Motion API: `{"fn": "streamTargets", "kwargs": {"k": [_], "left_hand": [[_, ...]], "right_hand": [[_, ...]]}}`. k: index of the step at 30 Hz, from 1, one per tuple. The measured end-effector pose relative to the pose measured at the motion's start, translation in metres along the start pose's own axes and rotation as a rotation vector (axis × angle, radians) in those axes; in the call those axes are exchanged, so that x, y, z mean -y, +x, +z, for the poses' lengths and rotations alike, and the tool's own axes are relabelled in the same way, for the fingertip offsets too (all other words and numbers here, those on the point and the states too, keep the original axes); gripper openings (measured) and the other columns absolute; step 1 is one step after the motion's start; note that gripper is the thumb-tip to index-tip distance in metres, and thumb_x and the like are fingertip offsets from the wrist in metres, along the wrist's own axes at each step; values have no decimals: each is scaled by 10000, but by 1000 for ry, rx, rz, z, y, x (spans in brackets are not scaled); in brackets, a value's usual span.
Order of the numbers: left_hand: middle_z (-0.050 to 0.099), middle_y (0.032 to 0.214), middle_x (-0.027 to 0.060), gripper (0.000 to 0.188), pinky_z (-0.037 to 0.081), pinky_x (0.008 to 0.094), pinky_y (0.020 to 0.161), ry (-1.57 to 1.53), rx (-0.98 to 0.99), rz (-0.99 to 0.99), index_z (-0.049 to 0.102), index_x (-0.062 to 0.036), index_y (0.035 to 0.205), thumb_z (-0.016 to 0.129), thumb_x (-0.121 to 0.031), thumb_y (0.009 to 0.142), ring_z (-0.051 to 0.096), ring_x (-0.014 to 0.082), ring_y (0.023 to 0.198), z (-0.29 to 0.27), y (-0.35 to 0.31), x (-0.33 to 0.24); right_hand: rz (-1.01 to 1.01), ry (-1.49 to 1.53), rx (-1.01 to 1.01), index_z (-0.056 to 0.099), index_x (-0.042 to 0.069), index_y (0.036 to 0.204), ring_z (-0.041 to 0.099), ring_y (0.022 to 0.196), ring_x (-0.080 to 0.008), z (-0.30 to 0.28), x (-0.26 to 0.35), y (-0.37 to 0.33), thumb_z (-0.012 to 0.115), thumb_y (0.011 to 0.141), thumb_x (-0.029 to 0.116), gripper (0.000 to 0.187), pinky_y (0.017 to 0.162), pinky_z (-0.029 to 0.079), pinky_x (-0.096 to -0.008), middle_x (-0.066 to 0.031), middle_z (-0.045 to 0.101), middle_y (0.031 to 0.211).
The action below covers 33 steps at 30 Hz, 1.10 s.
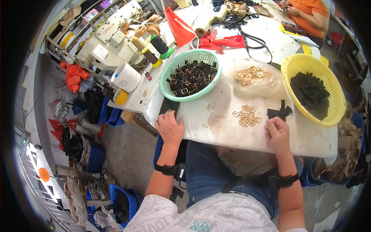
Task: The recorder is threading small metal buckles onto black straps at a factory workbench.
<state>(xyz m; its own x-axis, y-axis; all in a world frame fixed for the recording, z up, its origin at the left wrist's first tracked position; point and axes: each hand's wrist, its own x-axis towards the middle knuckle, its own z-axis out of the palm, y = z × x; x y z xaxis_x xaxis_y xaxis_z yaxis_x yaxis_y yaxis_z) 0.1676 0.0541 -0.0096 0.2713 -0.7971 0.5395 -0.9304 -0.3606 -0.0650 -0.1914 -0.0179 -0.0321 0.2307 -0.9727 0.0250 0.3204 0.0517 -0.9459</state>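
My left hand (170, 127) is at the table's left front edge, below the green basket (167, 94). Its fingers are slightly apart, and I see nothing in them. At the front right, my right hand (277, 133) has thumb and fingers pinched together; whatever they hold, if anything, is hidden. Just beyond it lies a small pile of black fabric strips (281, 111). Left of that hand, gold-coloured metal buckles (247, 116) lie loose on the white table (201, 123). Black strips fitted with gold buckles (192, 78) fill the green basket.
A clear plastic bag of buckles (253, 75) stands between the green basket and a yellow basket (340, 96) of black strips. Sewing machine (110, 44), thread cones (159, 44) and white mug (126, 77) are at left. Another person (309, 17) sits far right.
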Motion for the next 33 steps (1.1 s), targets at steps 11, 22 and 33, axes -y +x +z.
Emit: {"fn": "streamTargets", "kwargs": {"k": [11,22,33], "left_hand": [[605,1086,78,319,365,451,856,-176,-90,129,606,-62,999,700,-231,745,513,285,1027,-10,4,-23],[641,935,75,164,453,339,740,-883,-34,397,648,-54,926,706,-111,784,592,228,841,2,26,-127],[632,760,-17,148,427,194,590,-1577,478,-264,655,-9,944,606,-145,914,525,31,645,20,21,-159]], "right_hand": [[-7,19,-21,543,43,757,432,480,-57,1,-2,1,591,943,167,229,438,333,-200,1,516,597],[-21,13,-15,543,42,748,433,481,-58,-2,-3,3,574,953,177,248,437,331,-203,-2,517,598],[-40,163,-119,515,43,843,462,494,-68,4,-4,-1,538,964,138,156,442,365,-199,-19,540,691]]}}
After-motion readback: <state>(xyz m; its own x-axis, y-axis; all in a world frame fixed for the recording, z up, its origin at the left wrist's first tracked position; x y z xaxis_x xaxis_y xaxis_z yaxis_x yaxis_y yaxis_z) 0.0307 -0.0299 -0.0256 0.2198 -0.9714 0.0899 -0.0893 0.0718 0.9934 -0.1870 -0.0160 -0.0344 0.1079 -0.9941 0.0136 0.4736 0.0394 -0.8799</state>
